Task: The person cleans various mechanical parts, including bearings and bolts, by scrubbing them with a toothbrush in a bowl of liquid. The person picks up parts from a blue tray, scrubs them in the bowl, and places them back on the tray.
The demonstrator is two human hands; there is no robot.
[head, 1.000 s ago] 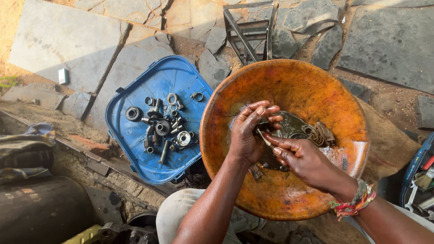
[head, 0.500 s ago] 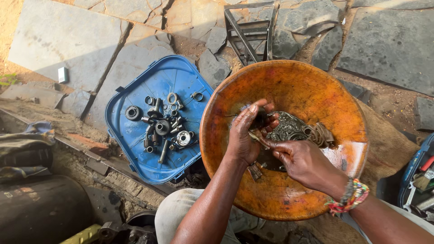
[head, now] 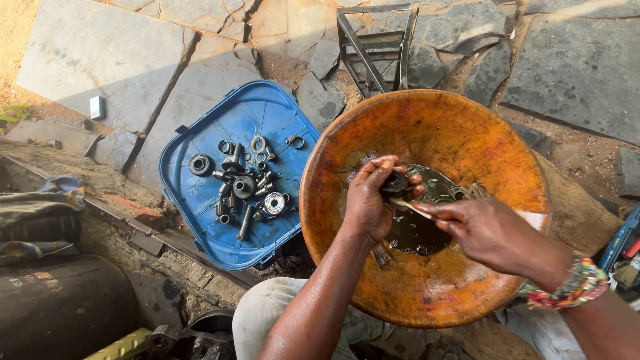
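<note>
Broken grey paving slabs (head: pixel 100 53) and bare earth make up the ground, and on it sits a wide orange basin (head: pixel 467 133), its bottom dark with oily liquid. Over that pool the left hand (head: pixel 370 200) is clenched around a small black round part (head: pixel 397 181), fingertips pinching it from above. Just to the right of it, the right hand (head: pixel 490 233) (a beaded bracelet (head: pixel 577 283) on its wrist) grips a thin pale stick or brush handle (head: pixel 410 207), whose tip meets the black part between the two hands. Beyond the right hand's fingers lies a tangle of metal pieces (head: pixel 460 192) in the liquid. Well to the left of the left hand, outside the basin, a blue plastic lid (head: pixel 200 227) lies upturned and carries loose bearings, rings and bolts (head: pixel 243 187). Farther from both hands, past the basin's rim, a dark metal frame (head: pixel 377 47) rests on the slabs.
</note>
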